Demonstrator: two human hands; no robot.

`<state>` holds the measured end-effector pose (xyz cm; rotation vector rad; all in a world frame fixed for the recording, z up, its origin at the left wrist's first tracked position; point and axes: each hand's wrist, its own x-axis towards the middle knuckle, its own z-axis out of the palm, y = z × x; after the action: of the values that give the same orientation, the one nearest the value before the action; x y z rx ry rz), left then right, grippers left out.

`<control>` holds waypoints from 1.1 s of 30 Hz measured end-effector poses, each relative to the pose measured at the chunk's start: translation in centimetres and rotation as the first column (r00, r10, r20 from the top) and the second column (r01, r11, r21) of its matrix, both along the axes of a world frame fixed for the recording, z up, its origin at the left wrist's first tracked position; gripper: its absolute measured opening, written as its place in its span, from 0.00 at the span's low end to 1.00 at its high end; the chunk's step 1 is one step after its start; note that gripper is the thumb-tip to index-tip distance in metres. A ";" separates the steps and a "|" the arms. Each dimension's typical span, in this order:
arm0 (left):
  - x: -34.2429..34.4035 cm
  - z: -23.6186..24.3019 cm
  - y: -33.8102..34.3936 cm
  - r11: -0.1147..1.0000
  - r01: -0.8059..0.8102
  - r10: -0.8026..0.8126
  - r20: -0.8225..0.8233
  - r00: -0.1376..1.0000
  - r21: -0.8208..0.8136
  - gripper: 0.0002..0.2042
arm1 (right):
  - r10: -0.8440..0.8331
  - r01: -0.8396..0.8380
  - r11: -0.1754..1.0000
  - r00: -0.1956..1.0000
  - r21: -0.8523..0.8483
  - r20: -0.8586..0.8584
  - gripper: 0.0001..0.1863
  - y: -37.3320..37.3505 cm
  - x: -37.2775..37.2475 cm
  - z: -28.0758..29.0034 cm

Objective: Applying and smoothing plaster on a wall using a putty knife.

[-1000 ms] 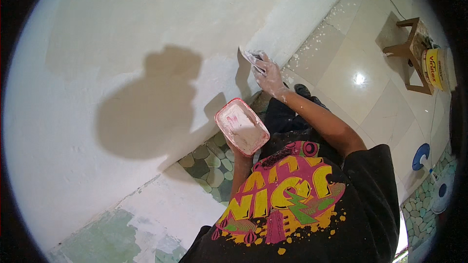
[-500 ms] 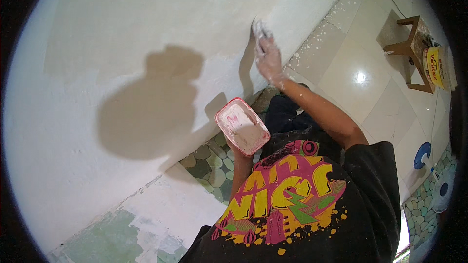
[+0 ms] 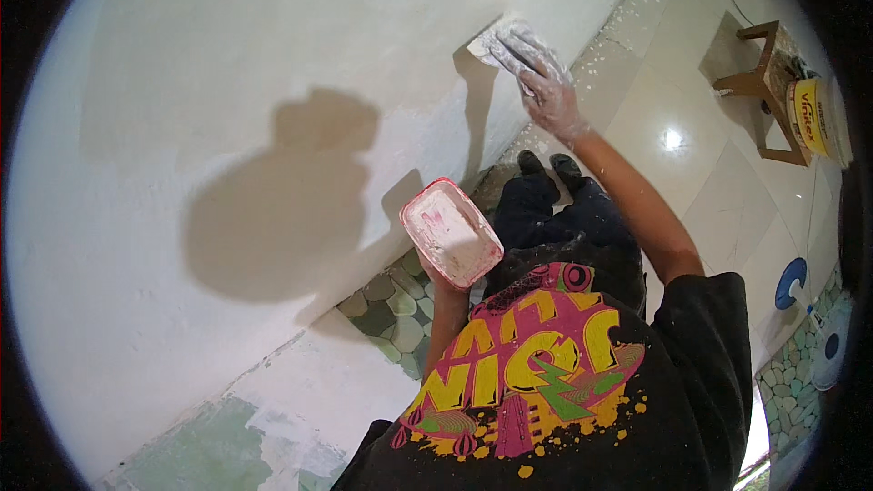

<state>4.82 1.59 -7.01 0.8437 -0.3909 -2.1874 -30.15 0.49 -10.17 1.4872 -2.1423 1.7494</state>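
My right hand (image 3: 548, 100), coated in white paste, grips a flat putty scraper (image 3: 489, 44) with fingers stretched along its back. The scraper's edge is at or very near the white wall (image 3: 382, 18); whether it touches is hard to tell. Low in front of my body, my left hand (image 3: 441, 280) supports a red-rimmed rectangular tub (image 3: 452, 233) from beneath, most of its fingers hidden. White putty (image 3: 464, 250) coats the tub's inside, with a pinkish streak showing through.
White splatters dot the tiled floor (image 3: 627, 95) along the wall's foot. At right stands a small wooden stool (image 3: 759, 82) beside a yellow-labelled bucket (image 3: 812, 118). A blue round object (image 3: 790, 284) lies farther down. Pebble-patterned tiles (image 3: 386, 314) and a patchy white-green surface (image 3: 209, 441) border the wall.
My right hand has moved rightward with the scraper, and the blade now shows its flat face. My feet have come into view below it. The tub is almost unmoved.
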 end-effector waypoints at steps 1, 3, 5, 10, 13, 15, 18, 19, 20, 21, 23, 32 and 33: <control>0.0 0.1 0.1 1.000 0.028 -0.028 0.022 0.999 -0.015 0.31 | -0.020 0.036 0.998 0.952 0.046 -0.307 0.27 -0.3 -1.4 -0.6; 0.3 -0.2 0.6 1.000 0.012 -0.013 0.028 1.000 0.010 0.32 | 0.006 0.030 0.997 0.906 0.078 -0.423 0.27 -1.5 -2.7 -1.2; 1.2 -1.0 0.9 0.999 -0.004 0.003 0.032 0.999 0.035 0.32 | 0.029 0.032 0.994 0.835 0.101 -0.549 0.30 -2.4 -3.3 -2.4; 3.0 -2.7 0.9 0.995 -0.067 0.057 0.115 0.992 0.079 0.35 | 0.070 0.096 0.966 0.796 0.240 -0.601 0.31 -1.7 -3.1 -4.4; 2.9 -2.6 0.6 1.000 0.009 -0.011 0.078 0.997 0.018 0.34 | 0.087 0.109 0.949 0.812 0.297 -0.577 0.31 -1.0 -2.6 -5.1; 2.3 -2.3 0.4 1.000 0.009 -0.008 0.083 0.997 -0.004 0.34 | 0.086 0.098 0.951 0.827 0.294 -0.555 0.30 -0.7 -2.5 -5.3; 1.2 -1.1 0.2 0.999 0.002 0.003 0.109 0.994 -0.043 0.34 | 0.009 0.061 0.979 0.941 0.194 -0.338 0.31 -0.4 -1.4 -4.0; 0.9 -0.8 0.2 0.998 0.008 -0.001 0.127 0.992 -0.056 0.34 | -0.044 0.077 0.985 0.977 0.153 -0.208 0.30 -0.1 -1.0 -3.3; 0.9 -0.8 0.4 0.998 0.005 0.002 0.128 0.992 -0.056 0.34 | -0.088 0.096 0.989 0.994 0.116 -0.070 0.29 -0.1 -0.7 -2.5; 1.0 -0.8 0.5 0.999 -0.004 0.010 0.136 0.991 -0.048 0.35 | -0.084 0.091 0.989 0.994 0.116 -0.068 0.29 -0.2 -0.6 -1.8; 1.2 -0.8 0.7 0.999 -0.012 0.018 0.146 0.989 -0.038 0.35 | -0.158 0.128 0.983 0.954 0.128 0.255 0.27 -0.8 -0.3 -0.6; 2.2 -1.7 2.0 0.999 -0.016 0.015 0.056 0.998 0.033 0.36 | -0.111 0.180 0.983 0.765 -0.045 0.634 0.21 -4.6 3.4 -0.5; 2.1 -1.7 2.2 1.000 -0.013 0.012 0.048 0.999 0.015 0.34 | -0.111 0.178 0.983 0.767 -0.043 0.632 0.21 -4.3 3.7 -0.6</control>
<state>6.88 3.79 -8.70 0.9062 -0.3925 -2.1644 -26.50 -3.76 -10.72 0.7245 -2.2757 2.5068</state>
